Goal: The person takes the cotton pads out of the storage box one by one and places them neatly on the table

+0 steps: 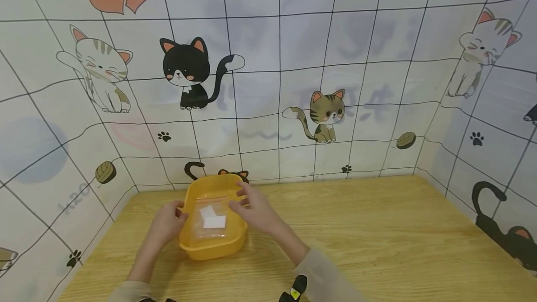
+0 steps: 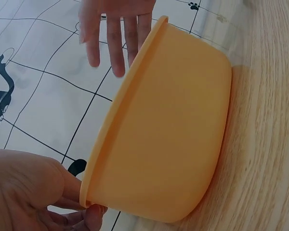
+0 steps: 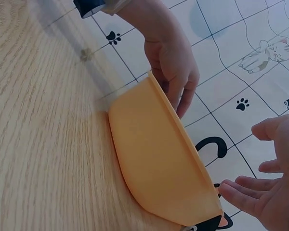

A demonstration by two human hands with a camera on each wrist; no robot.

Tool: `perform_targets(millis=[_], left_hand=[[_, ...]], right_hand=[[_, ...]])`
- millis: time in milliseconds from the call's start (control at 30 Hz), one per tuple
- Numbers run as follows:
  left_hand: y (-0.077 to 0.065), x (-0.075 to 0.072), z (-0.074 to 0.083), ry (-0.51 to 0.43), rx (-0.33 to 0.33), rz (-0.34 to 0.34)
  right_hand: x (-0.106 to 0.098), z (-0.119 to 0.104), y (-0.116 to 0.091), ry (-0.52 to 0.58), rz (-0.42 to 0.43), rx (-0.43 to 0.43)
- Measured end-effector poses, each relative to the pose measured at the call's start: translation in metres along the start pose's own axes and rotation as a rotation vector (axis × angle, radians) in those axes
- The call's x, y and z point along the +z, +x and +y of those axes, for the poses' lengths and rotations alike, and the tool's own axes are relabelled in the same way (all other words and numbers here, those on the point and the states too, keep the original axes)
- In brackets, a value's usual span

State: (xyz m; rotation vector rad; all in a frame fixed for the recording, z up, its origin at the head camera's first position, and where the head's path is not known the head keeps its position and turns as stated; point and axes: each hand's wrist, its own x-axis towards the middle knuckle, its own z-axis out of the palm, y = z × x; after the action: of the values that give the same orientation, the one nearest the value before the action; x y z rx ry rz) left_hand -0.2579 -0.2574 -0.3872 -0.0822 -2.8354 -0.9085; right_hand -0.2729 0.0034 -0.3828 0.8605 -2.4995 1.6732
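Observation:
A yellow plastic basin [image 1: 216, 251] stands upright on the table. In it lies a clear zip bag [image 1: 205, 234] with white rectangular pieces [image 1: 215, 222] inside. My left hand [image 1: 167, 223] grips the basin's left rim; the left wrist view has the thumb and fingers [image 2: 94, 216] pinching the edge. My right hand [image 1: 256, 209] is over the right side of the basin, fingers loosely spread and holding nothing. From the right wrist view, these fingers [image 3: 248, 190] are close to the rim but apart from it.
The wood-grain table [image 1: 356, 236] stretches to the right of the basin. Behind it and at both sides hangs a white gridded sheet [image 1: 260, 97] printed with cartoon cats. Black straps [image 1: 295, 288] show near the right sleeve [image 1: 327, 276].

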Motion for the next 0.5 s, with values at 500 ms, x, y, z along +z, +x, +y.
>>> perform_targets(millis=[500], left_hand=[[-0.001, 0.0, 0.001, -0.013, 0.011, -0.001]], right_hand=[[0.017, -0.007, 0.008, -0.049, -0.054, 0.077]])
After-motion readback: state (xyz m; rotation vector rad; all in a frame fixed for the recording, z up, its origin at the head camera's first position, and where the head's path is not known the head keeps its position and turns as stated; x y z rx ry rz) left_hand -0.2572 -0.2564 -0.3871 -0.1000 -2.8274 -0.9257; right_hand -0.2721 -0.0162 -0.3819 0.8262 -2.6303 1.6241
